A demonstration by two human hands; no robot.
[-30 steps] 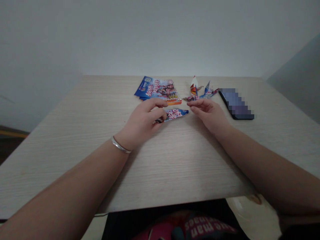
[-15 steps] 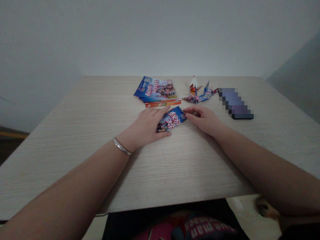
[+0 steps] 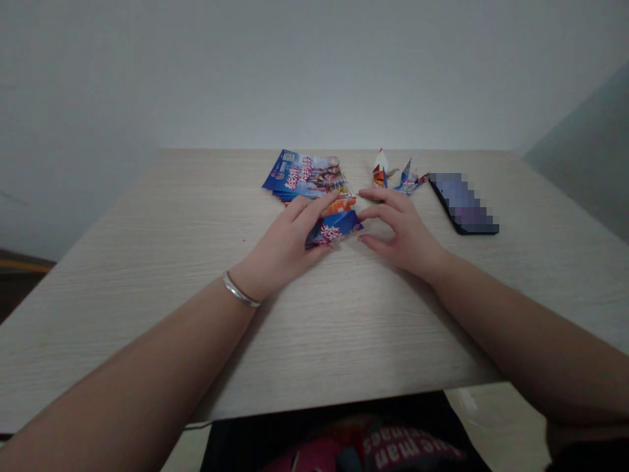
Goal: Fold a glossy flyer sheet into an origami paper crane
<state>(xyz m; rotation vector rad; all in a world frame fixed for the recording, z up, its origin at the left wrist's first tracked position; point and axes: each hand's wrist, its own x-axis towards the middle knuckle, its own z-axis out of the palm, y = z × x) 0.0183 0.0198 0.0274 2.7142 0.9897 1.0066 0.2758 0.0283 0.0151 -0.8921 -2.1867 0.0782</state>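
Note:
A folded blue printed paper point(image 3: 337, 229) is on the table in front of me, with an orange inner layer showing along its far side. My left hand point(image 3: 287, 239), wearing a silver bangle point(image 3: 240, 290), grips the paper's left end, thumb at the near edge and fingers at the far side. At its right end is my right hand point(image 3: 403, 229), fingers spread apart; one fingertip is at or just beside the paper's edge. Contact there is hard to make out.
A fanned stack of blue printed leaflets point(image 3: 304, 174) lies just beyond my left hand. Folded paper cranes point(image 3: 407, 180) stand behind my right hand, partly hidden by it. Further right lies a phone point(image 3: 464, 203) with a blurred screen. A wall point(image 3: 314, 78) borders the table's far edge.
The paper has gone from lying flat to partly unfolded, its orange inside now showing. My right hand has spread its fingers from a pinch at the corner. My left fingers moved slightly farther out.

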